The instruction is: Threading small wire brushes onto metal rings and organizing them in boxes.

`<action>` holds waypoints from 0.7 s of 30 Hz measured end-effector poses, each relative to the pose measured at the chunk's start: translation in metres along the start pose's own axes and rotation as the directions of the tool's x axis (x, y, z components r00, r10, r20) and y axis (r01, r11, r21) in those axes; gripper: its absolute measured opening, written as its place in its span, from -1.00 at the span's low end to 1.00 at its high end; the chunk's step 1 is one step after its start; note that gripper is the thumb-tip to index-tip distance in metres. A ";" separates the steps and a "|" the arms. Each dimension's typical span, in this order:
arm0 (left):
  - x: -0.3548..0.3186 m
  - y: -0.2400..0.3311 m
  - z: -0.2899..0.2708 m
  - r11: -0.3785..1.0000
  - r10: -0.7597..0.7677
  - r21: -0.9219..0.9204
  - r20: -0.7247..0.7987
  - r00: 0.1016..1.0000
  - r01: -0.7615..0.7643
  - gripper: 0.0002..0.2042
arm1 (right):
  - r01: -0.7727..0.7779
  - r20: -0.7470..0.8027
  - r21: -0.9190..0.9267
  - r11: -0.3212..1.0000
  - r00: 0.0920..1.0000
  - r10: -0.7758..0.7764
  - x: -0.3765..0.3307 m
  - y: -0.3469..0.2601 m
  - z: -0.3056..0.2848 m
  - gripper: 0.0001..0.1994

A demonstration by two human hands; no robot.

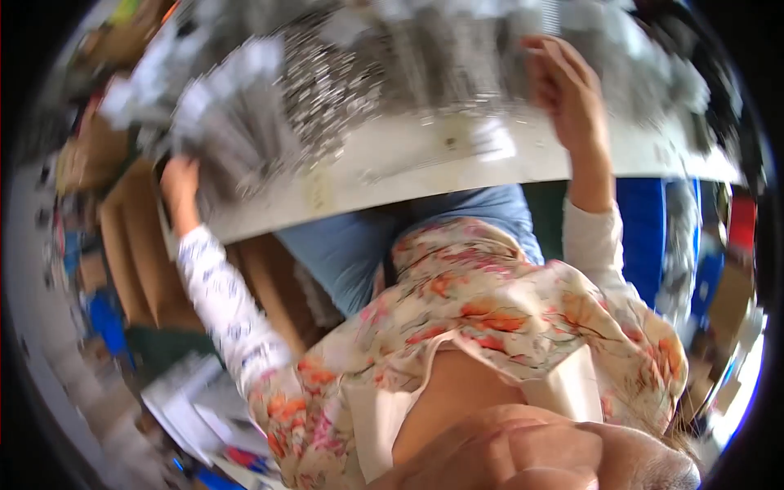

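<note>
My left hand is at the left end of the white table, beside a fanned bundle of thin grey-silver strips. Motion blurs its fingers, and I cannot tell whether they grip the bundle. My right hand is raised over the right part of the table, in front of clear plastic-wrapped bundles. Its fingers are bent and drawn together; whatever they may hold is too small or blurred to make out. Between my hands lies a scattered heap of small shiny metal pieces.
The white table has its near edge against my lap. Brown cardboard boxes stand by its left end. Blue bins and a clear plastic bag are below on the right. More wrapped bundles line the far side.
</note>
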State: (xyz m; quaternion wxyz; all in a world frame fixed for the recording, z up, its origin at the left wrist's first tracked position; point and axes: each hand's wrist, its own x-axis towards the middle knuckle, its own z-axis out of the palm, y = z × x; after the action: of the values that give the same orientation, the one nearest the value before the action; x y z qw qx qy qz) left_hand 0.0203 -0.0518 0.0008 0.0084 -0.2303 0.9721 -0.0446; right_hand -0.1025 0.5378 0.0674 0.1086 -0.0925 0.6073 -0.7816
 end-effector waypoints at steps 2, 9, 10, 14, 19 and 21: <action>-0.004 0.004 0.003 0.998 -0.050 0.050 0.014 0.999 0.049 -0.71 | -0.002 0.014 -0.059 0.998 1.000 0.003 -0.003 0.002 -0.004 -0.75; -0.023 0.030 -0.009 0.997 -0.068 -0.048 -0.276 0.959 0.057 -0.86 | -0.019 0.034 0.034 0.999 0.999 0.018 -0.004 0.009 -0.026 -0.75; -0.022 0.030 -0.012 0.996 -0.083 -0.045 -0.288 0.954 0.073 -0.88 | -0.012 0.023 0.032 0.999 1.000 0.011 -0.004 0.009 -0.030 -0.75; -0.014 0.029 -0.021 0.965 -0.241 -0.209 -0.452 0.859 0.161 -0.89 | 0.059 -0.050 -0.348 0.936 0.995 -0.082 0.004 -0.004 -0.057 -0.76; 0.007 0.033 -0.061 0.776 -0.404 -0.617 -0.324 0.855 0.133 -0.83 | 0.067 -0.195 -0.837 0.544 0.891 -0.410 0.048 -0.015 -0.101 -0.76; 0.002 0.046 -0.075 0.659 -0.395 -0.728 -0.550 0.736 -0.190 -0.83 | 0.023 -0.180 -0.883 0.468 0.906 -0.383 0.062 -0.014 -0.098 -0.79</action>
State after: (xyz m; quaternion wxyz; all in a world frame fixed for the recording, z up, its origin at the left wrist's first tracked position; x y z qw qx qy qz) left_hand -0.0051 -0.0057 0.0709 -0.4379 -0.2399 0.8211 0.2767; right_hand -0.1900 0.6148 0.0575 -0.1591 -0.0650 0.9089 -0.3800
